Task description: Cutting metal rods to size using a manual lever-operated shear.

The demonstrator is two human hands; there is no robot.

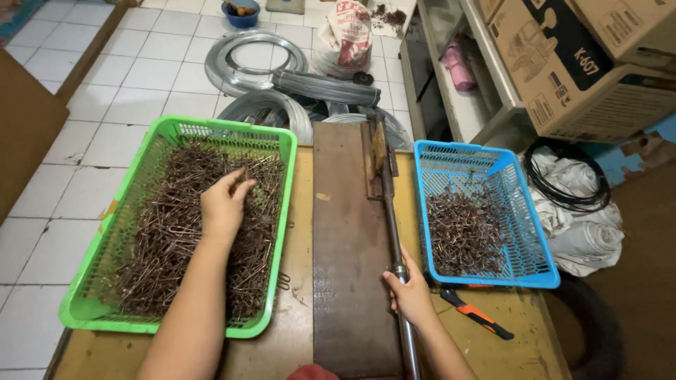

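A worn yellow counter [507,338] stands on a white tiled floor [49,204]. At six o'clock, the right hand [410,294] wraps its fingers closed round the metal lever handle [396,246] of a bending jig on a brown board [348,267]; orange-handled pliers [475,315] lie just beside it. At nine o'clock, the left hand [224,204] rests in the green basket [84,309], fingers pinched together on the bent wire pieces [169,239]. Lifting one piece cleanly, untangled, probably serves best, with the lever held steady. At three o'clock sits the blue basket [542,274] of formed hooks [465,232]. Wire coils [246,60] lie at twelve o'clock.
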